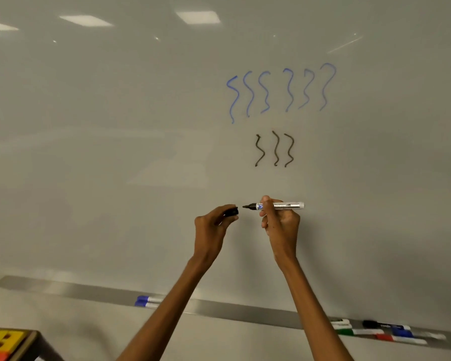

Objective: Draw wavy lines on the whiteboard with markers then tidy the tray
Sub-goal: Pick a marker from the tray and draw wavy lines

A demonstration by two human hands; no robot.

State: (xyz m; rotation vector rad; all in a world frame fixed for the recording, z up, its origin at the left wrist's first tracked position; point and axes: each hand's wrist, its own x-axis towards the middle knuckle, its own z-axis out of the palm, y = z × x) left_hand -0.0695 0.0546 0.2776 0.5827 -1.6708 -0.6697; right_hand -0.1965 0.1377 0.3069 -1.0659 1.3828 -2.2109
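Observation:
The whiteboard point(115, 152) carries several blue wavy lines point(281, 89) and, below them, three black wavy lines point(275, 149). My right hand point(280, 222) grips an uncapped black marker point(284, 205), held level with its tip pointing left. My left hand point(214, 224) pinches the black cap point(231, 212), a short gap left of the tip. Cap and tip are apart. The metal tray point(245, 311) runs along the board's lower edge.
On the tray lie a blue-capped marker point(147, 302) left of my left forearm, and at the right several markers point(385, 332) in green, black, blue and red. A yellow and orange object point(3, 342) sits at the bottom left corner.

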